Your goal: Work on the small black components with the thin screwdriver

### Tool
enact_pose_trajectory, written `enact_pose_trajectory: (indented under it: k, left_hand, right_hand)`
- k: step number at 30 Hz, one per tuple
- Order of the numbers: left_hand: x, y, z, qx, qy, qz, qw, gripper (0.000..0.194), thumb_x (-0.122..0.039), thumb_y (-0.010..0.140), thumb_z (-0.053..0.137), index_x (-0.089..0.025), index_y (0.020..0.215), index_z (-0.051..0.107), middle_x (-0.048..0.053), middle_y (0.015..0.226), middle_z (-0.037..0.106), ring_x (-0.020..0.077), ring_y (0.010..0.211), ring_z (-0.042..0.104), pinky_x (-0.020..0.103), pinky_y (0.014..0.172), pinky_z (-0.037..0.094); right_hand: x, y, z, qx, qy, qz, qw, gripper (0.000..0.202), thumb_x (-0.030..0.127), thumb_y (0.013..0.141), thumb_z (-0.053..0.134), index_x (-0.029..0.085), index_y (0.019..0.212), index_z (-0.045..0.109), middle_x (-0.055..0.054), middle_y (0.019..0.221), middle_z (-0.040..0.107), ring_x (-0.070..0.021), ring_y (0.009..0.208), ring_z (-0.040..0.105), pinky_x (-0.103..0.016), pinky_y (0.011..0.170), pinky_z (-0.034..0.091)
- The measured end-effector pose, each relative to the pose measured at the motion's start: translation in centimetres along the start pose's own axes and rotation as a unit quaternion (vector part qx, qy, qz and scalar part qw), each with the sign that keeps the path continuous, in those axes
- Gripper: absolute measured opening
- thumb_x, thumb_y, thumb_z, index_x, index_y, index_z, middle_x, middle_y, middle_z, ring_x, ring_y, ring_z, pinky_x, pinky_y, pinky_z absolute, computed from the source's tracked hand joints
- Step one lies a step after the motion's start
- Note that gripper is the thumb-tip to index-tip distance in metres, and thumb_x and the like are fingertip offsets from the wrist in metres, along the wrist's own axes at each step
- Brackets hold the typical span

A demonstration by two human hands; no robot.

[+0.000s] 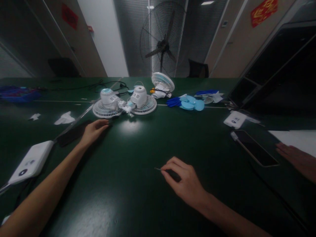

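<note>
So, from where I'm standing, the thing to watch is a thin metal piece [157, 169], just below the middle of the frame. It's pinched in the right hand [189, 181], thumb and forefinger closed on one end, the other end poking out to the left, seemingly just above the tabletop [138, 144]. Too small for me to tell what it is, tbh. That grip is shut at the tips only, with a gap behind them where the finger and thumb bow apart.

I'd call this a holding step, with nothing being joined to anything. Imo the next move calls for a steady pinch, since a piece that skinny could easily twist or drop.

The left hand [93, 131] is left of centre, fingers bunched, with a small dark something [110, 123] right at the tips. Can't tell if that grip is closed on it or merely touching. A dark flat slab [74, 134] lies beside the wrist.

Further out, two small white fans sit grille-down just above that hand, the left one [107, 105] and its neighbour [143, 102], with a third fan [162, 85] tilted behind them. Light blue blades [192, 103] are right of those. Over at the right there's a phone [255, 148], a white box [235, 119] near it, and another person's hand [296, 158] at the edge.
</note>
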State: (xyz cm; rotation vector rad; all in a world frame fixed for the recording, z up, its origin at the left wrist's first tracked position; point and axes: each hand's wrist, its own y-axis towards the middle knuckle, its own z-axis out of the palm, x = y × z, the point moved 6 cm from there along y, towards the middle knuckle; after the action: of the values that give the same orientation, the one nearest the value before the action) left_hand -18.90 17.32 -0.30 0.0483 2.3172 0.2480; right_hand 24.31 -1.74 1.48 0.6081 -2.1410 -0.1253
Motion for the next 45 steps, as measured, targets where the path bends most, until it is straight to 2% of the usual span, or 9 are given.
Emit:
enact_pose_trajectory:
  k: [3, 6, 8, 12, 15, 29, 35, 39, 45]
  left_hand:
    - [-1.6, -0.3, 1.0, 0.043, -0.013, 0.012, 0.999, 0.064, -0.06, 0.079, 0.076, -0.017, 0.127, 0.071, 0.013, 0.123, 0.075, 0.0311, 0.112, 0.072, 0.042, 0.101, 0.055]
    - [-5.4, -2.0, 4.2, 0.164, -0.043, 0.041, 0.985, 0.052, -0.053, 0.086, 0.075, -0.021, 0.127, 0.072, 0.01, 0.122, 0.075, 0.029, 0.109, 0.072, 0.041, 0.096, 0.056]
    - [-8.8, -4.4, 7.1, 0.254, -0.062, 0.063, 0.963, 0.041, -0.047, 0.09, 0.072, -0.023, 0.123, 0.074, 0.01, 0.121, 0.074, 0.0274, 0.106, 0.071, 0.04, 0.093, 0.056]
    - [-15.4, -10.3, 12.6, 0.374, -0.151, 0.102, 0.909, 0.033, -0.035, 0.092, 0.073, -0.022, 0.122, 0.072, 0.007, 0.106, 0.075, 0.0213, 0.097, 0.07, 0.035, 0.087, 0.055]
    - [-18.0, -13.2, 14.6, 0.404, -0.191, 0.129, 0.885, 0.03, -0.03, 0.093, 0.075, -0.023, 0.121, 0.072, 0.007, 0.104, 0.073, 0.019, 0.095, 0.068, 0.032, 0.085, 0.054]
    - [-18.5, -15.2, 15.3, 0.415, -0.185, 0.165, 0.875, 0.04, -0.03, 0.096, 0.074, -0.027, 0.135, 0.064, 0.005, 0.105, 0.071, 0.0183, 0.092, 0.068, 0.03, 0.078, 0.051]
    - [-19.4, -16.0, 15.2, 0.394, -0.135, 0.221, 0.882, 0.054, -0.026, 0.092, 0.077, -0.031, 0.143, 0.057, 0.006, 0.116, 0.069, 0.0226, 0.106, 0.065, 0.037, 0.093, 0.05]
    - [-19.9, -16.3, 14.5, 0.413, -0.1, 0.259, 0.867, 0.07, -0.017, 0.087, 0.078, -0.031, 0.149, 0.051, 0.008, 0.128, 0.064, 0.0262, 0.117, 0.059, 0.042, 0.102, 0.047]
    - [-19.0, -15.0, 13.2, 0.419, -0.058, 0.307, 0.853, 0.032, -0.025, 0.106, 0.059, -0.027, 0.138, 0.062, 0.009, 0.122, 0.066, 0.0235, 0.116, 0.06, 0.041, 0.107, 0.046]
  right_hand:
    - [0.0, 0.0, 0.0, 0.002, -0.002, 0.006, 1.0, 0.015, 0.022, 0.103, 0.06, 0.021, 0.104, 0.075, -0.005, 0.099, 0.069, -0.0171, 0.082, 0.069, -0.029, 0.072, 0.057]
    - [-0.1, 0.1, 0.0, -0.001, -0.012, 0.011, 1.0, 0.014, 0.021, 0.103, 0.06, 0.021, 0.104, 0.074, -0.005, 0.1, 0.069, -0.0167, 0.081, 0.069, -0.029, 0.071, 0.056]
    - [-0.1, 0.1, 0.1, -0.006, -0.024, 0.008, 1.0, 0.015, 0.022, 0.103, 0.06, 0.022, 0.104, 0.074, -0.005, 0.098, 0.07, -0.0168, 0.081, 0.069, -0.029, 0.071, 0.056]
    - [0.0, 0.1, 0.2, -0.015, -0.054, 0.001, 0.998, 0.016, 0.023, 0.102, 0.059, 0.022, 0.101, 0.075, -0.005, 0.096, 0.07, -0.0169, 0.078, 0.07, -0.029, 0.07, 0.055]
    - [0.1, 0.0, 0.3, -0.008, -0.065, 0.001, 0.998, 0.016, 0.021, 0.101, 0.059, 0.022, 0.1, 0.075, -0.005, 0.096, 0.071, -0.0165, 0.076, 0.07, -0.028, 0.068, 0.054]
    - [0.1, 0.0, 1.0, 0.022, -0.053, -0.006, 0.998, 0.016, 0.02, 0.101, 0.058, 0.022, 0.102, 0.074, -0.005, 0.099, 0.07, -0.0164, 0.077, 0.068, -0.028, 0.068, 0.053]
    - [-0.2, 0.1, 0.6, -0.018, -0.017, 0.004, 1.0, 0.016, 0.02, 0.103, 0.059, 0.023, 0.104, 0.074, -0.004, 0.099, 0.069, -0.0167, 0.082, 0.069, -0.029, 0.075, 0.054]
    - [-0.3, 0.1, 0.3, -0.03, -0.013, 0.006, 0.999, 0.015, 0.02, 0.102, 0.06, 0.023, 0.101, 0.074, -0.003, 0.097, 0.069, -0.0168, 0.082, 0.069, -0.029, 0.076, 0.054]
    - [-0.1, 0.2, -0.1, -0.018, -0.013, 0.016, 1.0, 0.015, 0.018, 0.101, 0.061, 0.023, 0.101, 0.075, -0.003, 0.097, 0.069, -0.0168, 0.081, 0.069, -0.029, 0.074, 0.054]
